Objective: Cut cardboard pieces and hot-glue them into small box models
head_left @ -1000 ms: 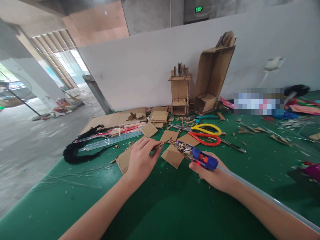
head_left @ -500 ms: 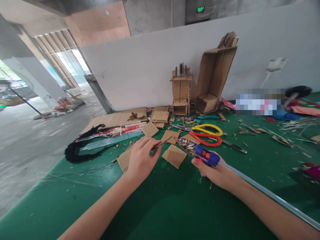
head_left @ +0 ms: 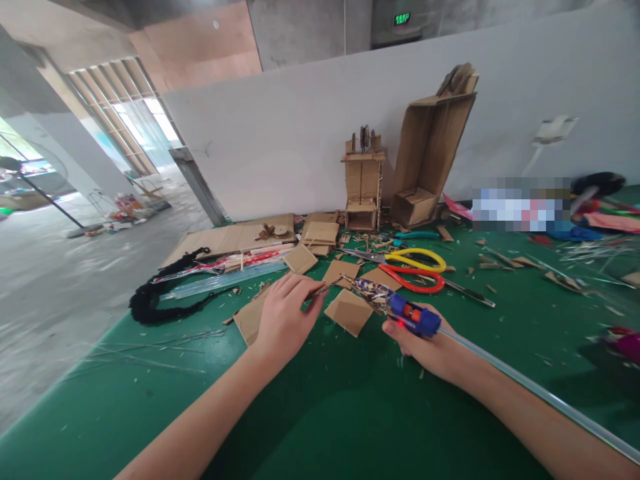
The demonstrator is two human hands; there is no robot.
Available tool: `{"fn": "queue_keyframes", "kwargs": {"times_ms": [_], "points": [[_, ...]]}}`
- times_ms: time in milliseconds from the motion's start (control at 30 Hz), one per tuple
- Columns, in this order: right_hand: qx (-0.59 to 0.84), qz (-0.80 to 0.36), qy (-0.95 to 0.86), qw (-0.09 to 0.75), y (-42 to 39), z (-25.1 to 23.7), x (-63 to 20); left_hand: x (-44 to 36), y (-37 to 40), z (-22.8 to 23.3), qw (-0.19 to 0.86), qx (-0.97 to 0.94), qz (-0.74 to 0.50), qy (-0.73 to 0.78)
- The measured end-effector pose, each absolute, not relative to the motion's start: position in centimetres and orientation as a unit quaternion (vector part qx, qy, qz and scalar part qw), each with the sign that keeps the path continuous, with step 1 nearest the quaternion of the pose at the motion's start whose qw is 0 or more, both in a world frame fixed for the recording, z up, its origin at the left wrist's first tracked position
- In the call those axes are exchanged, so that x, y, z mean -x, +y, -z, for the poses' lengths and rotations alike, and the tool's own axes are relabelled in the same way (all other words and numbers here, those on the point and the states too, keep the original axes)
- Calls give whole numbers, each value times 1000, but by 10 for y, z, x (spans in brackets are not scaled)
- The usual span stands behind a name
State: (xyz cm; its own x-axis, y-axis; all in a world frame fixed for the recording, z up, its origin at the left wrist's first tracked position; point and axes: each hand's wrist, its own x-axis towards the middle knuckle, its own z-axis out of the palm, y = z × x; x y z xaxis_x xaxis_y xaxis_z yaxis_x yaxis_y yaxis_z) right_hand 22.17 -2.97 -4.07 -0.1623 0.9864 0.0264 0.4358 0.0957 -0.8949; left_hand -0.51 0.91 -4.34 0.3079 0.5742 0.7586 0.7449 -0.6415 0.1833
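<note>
My right hand (head_left: 425, 347) grips a blue glue gun (head_left: 400, 309) with a red light and a clear glue stick (head_left: 525, 387) trailing back along my arm. Its nozzle points left toward a thin stick (head_left: 325, 288) pinched in my left hand (head_left: 285, 317). The nozzle tip nearly touches the stick's end. Both hands hover just above the green table (head_left: 320, 413), over several flat cardboard pieces (head_left: 349, 310).
Yellow scissors (head_left: 410, 257) and red scissors (head_left: 415, 280) lie beyond the gun. A cardboard tower model (head_left: 361, 183) and an open carton (head_left: 430, 153) stand against the white wall. A black cord (head_left: 160, 300), clear glue sticks (head_left: 220, 280) and cardboard sheets (head_left: 235, 237) lie left. Scraps litter the right.
The glue gun and my right hand shifted slightly right and back, then its nozzle came back to the stick's tip. My left hand stays almost still.
</note>
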Motion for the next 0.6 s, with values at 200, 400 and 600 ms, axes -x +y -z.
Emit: {"fn": "queue_keyframes", "kwargs": {"times_ms": [200,400,600], "points": [[535,-416,-661,322,-34,33,-219,6,8,43,101,808,408,-412],[515,-414,-678,323,-36,38,-217,6,10,44,96,812,402,-413],[488,-404,-695,340,-38,45,-214,6,11,46,103,817,396,-407]]}}
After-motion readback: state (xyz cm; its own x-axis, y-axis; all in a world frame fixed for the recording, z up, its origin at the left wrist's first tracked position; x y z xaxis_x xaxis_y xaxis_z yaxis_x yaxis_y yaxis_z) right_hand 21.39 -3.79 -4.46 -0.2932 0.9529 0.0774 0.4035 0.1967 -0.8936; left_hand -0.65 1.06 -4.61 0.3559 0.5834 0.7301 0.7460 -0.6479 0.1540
